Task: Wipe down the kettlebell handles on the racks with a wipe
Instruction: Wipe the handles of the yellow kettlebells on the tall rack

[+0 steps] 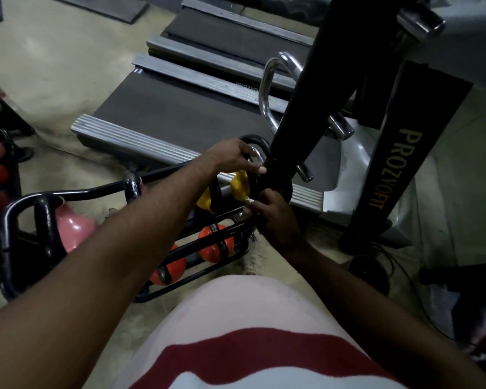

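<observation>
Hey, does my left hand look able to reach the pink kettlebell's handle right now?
Probably yes: the pink kettlebell's handle stands uncovered on the rack, but the left hand would first have to release the black handle it grips.

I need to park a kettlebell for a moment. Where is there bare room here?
Bare floor lies left of the near treadmill belt, which is bare too. Crowded: the far end of the rack, where the left hand grips a black handle and the right hand pinches the wipe beside the yellow kettlebell.
</observation>
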{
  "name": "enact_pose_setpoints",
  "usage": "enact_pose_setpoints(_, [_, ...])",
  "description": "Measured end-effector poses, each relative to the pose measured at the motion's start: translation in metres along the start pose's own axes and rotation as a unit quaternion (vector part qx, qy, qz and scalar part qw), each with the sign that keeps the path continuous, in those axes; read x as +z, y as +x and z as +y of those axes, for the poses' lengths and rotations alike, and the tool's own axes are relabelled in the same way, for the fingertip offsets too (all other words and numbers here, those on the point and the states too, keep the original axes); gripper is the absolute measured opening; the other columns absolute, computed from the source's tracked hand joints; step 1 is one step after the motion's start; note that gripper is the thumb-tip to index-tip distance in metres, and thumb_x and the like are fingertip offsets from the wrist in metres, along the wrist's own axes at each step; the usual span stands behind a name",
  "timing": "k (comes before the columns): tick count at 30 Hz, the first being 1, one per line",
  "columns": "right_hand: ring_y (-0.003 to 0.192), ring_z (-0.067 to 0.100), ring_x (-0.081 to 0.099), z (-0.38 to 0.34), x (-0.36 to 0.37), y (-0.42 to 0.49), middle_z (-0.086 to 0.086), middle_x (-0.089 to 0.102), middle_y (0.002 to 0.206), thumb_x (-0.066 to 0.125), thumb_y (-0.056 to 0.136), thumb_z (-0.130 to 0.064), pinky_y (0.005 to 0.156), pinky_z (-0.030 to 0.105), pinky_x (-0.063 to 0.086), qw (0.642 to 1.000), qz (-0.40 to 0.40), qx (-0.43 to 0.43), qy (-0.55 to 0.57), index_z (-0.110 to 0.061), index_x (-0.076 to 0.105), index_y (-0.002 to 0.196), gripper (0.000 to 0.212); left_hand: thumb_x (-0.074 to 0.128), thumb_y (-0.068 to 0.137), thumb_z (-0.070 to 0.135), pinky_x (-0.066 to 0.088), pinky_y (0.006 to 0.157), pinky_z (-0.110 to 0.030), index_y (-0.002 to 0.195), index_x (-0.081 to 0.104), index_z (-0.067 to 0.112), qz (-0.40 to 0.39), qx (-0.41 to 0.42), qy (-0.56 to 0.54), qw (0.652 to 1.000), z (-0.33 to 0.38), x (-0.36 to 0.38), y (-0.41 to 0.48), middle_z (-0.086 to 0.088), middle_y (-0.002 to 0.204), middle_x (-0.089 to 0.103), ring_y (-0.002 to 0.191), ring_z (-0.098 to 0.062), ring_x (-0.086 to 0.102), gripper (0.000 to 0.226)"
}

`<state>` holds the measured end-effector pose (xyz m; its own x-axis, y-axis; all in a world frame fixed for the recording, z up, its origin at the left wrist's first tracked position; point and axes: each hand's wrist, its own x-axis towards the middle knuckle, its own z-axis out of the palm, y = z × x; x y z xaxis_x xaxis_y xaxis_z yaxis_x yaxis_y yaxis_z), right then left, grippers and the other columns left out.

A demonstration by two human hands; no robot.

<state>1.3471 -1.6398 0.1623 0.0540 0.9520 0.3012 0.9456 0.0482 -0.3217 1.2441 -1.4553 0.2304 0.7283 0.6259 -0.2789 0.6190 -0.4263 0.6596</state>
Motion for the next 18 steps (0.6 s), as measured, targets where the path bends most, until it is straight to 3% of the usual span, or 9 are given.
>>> enact_pose_setpoints(4, [0.09,0.011,0.057,0.0,-0.01,0.001,0.003,0.062,0.1,0.069,0.087,-0.012,0.074,0.02,0.045,0.985,0.03,0.102,0.136,-0.011,0.071,0.097,0.01,0.076,0.075,0.059,0.049,0.095,-0.033,0.115,0.072,0.026,0.007,-0.005,-0.008,1.0,-0.003,-0.001,0.0,-0.001,0.121,0.069,0.108,-0.018,0.064,0.052])
enact_pose_setpoints(7, [0.084,0.007,0.06,-0.001,-0.018,0.02,-0.005,0.066,0.09,0.067,0.087,-0.009,0.069,0.01,0.042,0.951,0.057,0.217,0.215,-0.012,0.068,0.095,0.008,0.077,0.075,0.058,0.049,0.096,-0.033,0.115,0.072,0.028,-0.004,0.004,0.007,1.0,-0.001,-0.001,0.0,0.003,0.123,0.068,0.111,-0.016,0.062,0.051])
enact_pose_setpoints(9, [0.077,0.007,0.058,0.001,-0.017,0.034,-0.004,0.065,0.086,0.064,0.088,-0.008,0.063,0.01,0.039,0.931,0.024,0.269,0.246,-0.012,0.064,0.094,0.007,0.078,0.072,0.06,0.05,0.096,-0.033,0.109,0.074,0.029,-0.007,0.004,0.01,1.0,-0.001,0.0,0.002,0.005,0.121,0.069,0.109,-0.015,0.063,0.049])
enact_pose_setpoints(12, [0.073,0.009,0.057,-0.001,-0.01,0.039,-0.004,0.062,0.079,0.059,0.088,-0.004,0.063,0.023,0.041,0.908,-0.035,0.31,0.281,-0.018,0.058,0.085,0.014,0.079,0.068,0.061,0.05,0.096,-0.032,0.107,0.075,0.028,-0.01,0.004,0.014,1.0,-0.003,-0.001,0.004,0.006,0.121,0.069,0.11,-0.015,0.064,0.051])
enact_pose_setpoints(14, [0.072,0.013,0.058,-0.002,-0.01,0.037,-0.005,0.06,0.075,0.06,0.088,-0.008,0.063,0.025,0.042,0.899,-0.041,0.328,0.286,-0.024,0.054,0.078,0.02,0.08,0.069,0.06,0.047,0.092,-0.028,0.11,0.074,0.028,-0.011,0.003,0.022,1.0,-0.003,-0.003,0.003,0.006,0.124,0.068,0.111,-0.015,0.063,0.052])
enact_pose_setpoints(16, [0.072,0.009,0.057,-0.005,-0.017,0.037,-0.008,0.06,0.076,0.062,0.089,-0.011,0.061,0.022,0.042,0.906,-0.023,0.323,0.271,-0.02,0.056,0.08,0.014,0.08,0.069,0.06,0.047,0.091,-0.028,0.111,0.073,0.027,-0.005,-0.001,0.022,1.0,-0.005,-0.003,0.003,0.006,0.124,0.068,0.112,-0.016,0.063,0.054])
enact_pose_setpoints(18, [0.074,0.004,0.055,-0.009,-0.02,0.033,-0.009,0.06,0.082,0.064,0.09,-0.013,0.059,0.01,0.037,0.923,-0.001,0.299,0.242,-0.017,0.058,0.086,0.008,0.08,0.067,0.063,0.046,0.092,-0.027,0.115,0.072,0.027,0.0,-0.008,0.019,1.0,-0.005,-0.003,0.004,0.006,0.125,0.068,0.114,-0.015,0.062,0.06])
